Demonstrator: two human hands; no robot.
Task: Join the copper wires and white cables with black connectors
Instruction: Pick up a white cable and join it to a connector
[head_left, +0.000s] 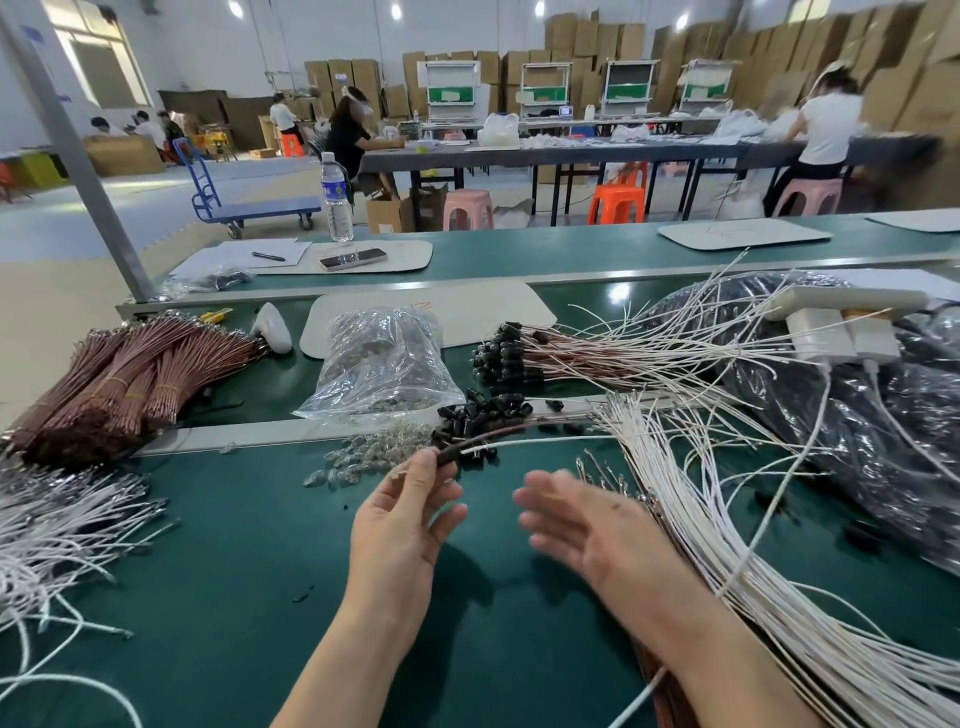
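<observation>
Pinching black connector (448, 458), left hand (400, 527); right hand (589, 525) nearby.

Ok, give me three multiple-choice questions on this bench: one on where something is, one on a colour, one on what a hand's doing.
1. Where on the bench do the tied copper bundles lie?
A. Right end
B. Left end
C. Near edge, centre

2. What colour is the bench top?
A. Red
B. Grey
C. Green

3. What is the left hand doing?
A. Pinching a black connector
B. Lying flat on the bench
C. Curled, holding nothing

Answers:
1 B, the bundles are stacked at the far left.
2 C, the surface around the hands is dark green.
3 A, thumb and fingertips pinch the connector, with a white cable running from it.
</observation>
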